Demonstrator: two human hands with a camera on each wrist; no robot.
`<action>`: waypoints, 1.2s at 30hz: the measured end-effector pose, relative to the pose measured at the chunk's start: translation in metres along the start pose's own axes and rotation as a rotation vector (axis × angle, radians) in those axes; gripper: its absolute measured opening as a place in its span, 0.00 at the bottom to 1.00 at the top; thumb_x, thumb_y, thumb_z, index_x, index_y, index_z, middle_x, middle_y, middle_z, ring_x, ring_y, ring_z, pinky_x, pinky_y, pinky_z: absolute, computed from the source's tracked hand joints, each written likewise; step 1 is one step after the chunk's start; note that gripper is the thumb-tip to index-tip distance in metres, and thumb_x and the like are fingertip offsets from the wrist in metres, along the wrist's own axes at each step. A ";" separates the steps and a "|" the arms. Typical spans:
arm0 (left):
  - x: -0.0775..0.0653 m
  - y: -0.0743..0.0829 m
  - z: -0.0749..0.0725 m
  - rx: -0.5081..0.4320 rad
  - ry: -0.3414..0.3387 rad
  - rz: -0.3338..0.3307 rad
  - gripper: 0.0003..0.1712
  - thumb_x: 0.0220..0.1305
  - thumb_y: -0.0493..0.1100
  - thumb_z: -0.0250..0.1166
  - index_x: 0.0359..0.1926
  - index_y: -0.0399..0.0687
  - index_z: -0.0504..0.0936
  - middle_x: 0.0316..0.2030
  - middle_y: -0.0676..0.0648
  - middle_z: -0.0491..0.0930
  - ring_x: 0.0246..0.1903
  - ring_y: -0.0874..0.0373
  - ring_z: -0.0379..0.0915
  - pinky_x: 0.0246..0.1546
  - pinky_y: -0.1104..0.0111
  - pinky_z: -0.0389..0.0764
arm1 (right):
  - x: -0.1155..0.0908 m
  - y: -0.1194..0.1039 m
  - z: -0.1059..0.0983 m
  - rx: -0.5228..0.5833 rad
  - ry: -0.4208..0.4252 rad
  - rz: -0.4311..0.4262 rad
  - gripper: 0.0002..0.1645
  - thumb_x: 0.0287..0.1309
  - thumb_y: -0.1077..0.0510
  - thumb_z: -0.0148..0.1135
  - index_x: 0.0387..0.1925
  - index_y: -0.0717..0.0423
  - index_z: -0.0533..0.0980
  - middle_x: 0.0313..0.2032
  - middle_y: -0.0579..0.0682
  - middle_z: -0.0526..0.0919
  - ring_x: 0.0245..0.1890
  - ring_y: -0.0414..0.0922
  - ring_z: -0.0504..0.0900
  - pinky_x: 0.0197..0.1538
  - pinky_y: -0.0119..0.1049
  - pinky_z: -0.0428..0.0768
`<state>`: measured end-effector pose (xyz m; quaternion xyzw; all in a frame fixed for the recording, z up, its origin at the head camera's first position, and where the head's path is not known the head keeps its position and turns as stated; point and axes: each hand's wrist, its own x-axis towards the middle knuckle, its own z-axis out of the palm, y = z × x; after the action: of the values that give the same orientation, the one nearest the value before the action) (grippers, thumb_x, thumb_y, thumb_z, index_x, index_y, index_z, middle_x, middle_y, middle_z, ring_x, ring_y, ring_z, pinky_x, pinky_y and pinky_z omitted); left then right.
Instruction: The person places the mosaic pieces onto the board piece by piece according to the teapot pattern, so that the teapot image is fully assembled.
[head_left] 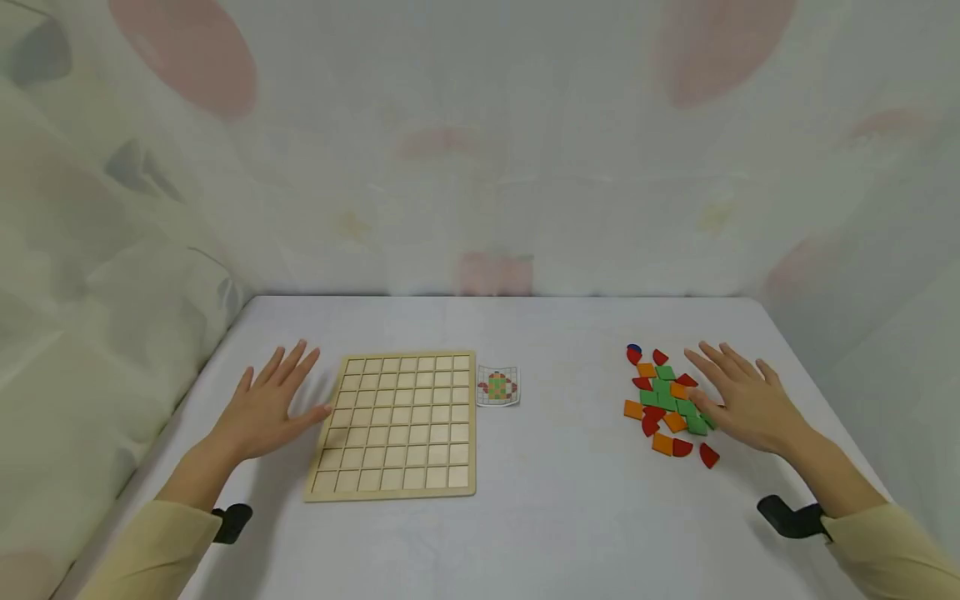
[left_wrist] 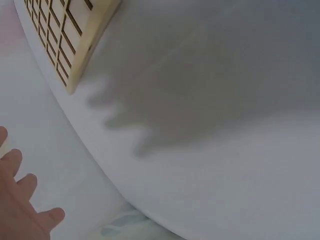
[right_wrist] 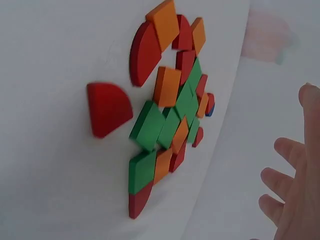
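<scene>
A pale wooden grid board (head_left: pixel 401 425) lies on the left half of the table, its square cells bare. Beside its left edge hovers my left hand (head_left: pixel 266 412), fingers spread and straight, holding nothing. To the right of the board is a small paper card (head_left: pixel 498 387) printed with a green, orange and red pattern on a grid. A loose cluster of green squares (right_wrist: pixel 148 125), orange squares (right_wrist: pixel 167 86) and red quarter-round pieces (right_wrist: pixel 108 109) lies on the right side. Over the cluster's right edge my right hand (head_left: pixel 750 404) is held with fingers extended and nothing gripped.
A white cloth covers the table (head_left: pixel 555 517). One blue piece (head_left: pixel 634 347) peeks from under a red one at the cluster's far end. Patterned fabric (head_left: pixel 487 167) hangs behind the table and along both sides. Each wrist wears a black strap mount (head_left: pixel 791 518).
</scene>
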<state>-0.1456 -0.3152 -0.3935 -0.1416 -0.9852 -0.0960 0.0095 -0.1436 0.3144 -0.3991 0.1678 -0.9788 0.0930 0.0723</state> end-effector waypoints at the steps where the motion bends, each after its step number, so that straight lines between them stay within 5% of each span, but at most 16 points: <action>1: -0.001 -0.002 0.001 -0.008 0.005 0.005 0.49 0.60 0.66 0.53 0.73 0.54 0.42 0.73 0.48 0.33 0.70 0.42 0.29 0.60 0.36 0.33 | 0.001 -0.002 0.000 0.007 0.006 -0.010 0.38 0.57 0.45 0.56 0.66 0.53 0.59 0.64 0.65 0.61 0.64 0.64 0.54 0.58 0.71 0.46; 13: -0.007 -0.020 0.013 -0.068 0.048 0.045 0.49 0.56 0.64 0.59 0.71 0.50 0.50 0.72 0.43 0.44 0.69 0.39 0.40 0.57 0.35 0.47 | 0.027 -0.037 0.013 0.090 0.024 -0.101 0.34 0.55 0.49 0.61 0.61 0.57 0.65 0.58 0.61 0.70 0.56 0.61 0.69 0.54 0.63 0.65; 20: -0.012 -0.025 0.020 -0.066 -0.003 0.047 0.47 0.55 0.61 0.62 0.70 0.47 0.55 0.71 0.40 0.48 0.67 0.35 0.44 0.54 0.34 0.50 | 0.040 -0.060 0.021 0.151 -0.028 -0.153 0.32 0.58 0.46 0.58 0.62 0.53 0.66 0.59 0.57 0.70 0.56 0.57 0.70 0.54 0.60 0.68; 26: -0.015 -0.027 0.029 -0.091 -0.046 0.032 0.47 0.53 0.58 0.65 0.69 0.47 0.57 0.69 0.38 0.51 0.65 0.34 0.47 0.55 0.35 0.52 | 0.048 -0.083 0.045 0.169 0.014 -0.261 0.32 0.53 0.47 0.63 0.59 0.53 0.70 0.57 0.53 0.74 0.54 0.53 0.74 0.52 0.51 0.75; 36: -0.022 -0.027 0.045 -0.062 -0.018 0.071 0.43 0.51 0.53 0.67 0.66 0.47 0.62 0.67 0.38 0.57 0.62 0.33 0.54 0.53 0.38 0.58 | 0.059 -0.123 0.067 0.263 -0.069 -0.270 0.31 0.54 0.48 0.62 0.60 0.50 0.70 0.57 0.50 0.74 0.57 0.51 0.72 0.54 0.51 0.73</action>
<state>-0.1313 -0.3378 -0.4434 -0.1776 -0.9762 -0.1249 -0.0003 -0.1636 0.1678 -0.4343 0.3085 -0.9287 0.2039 0.0281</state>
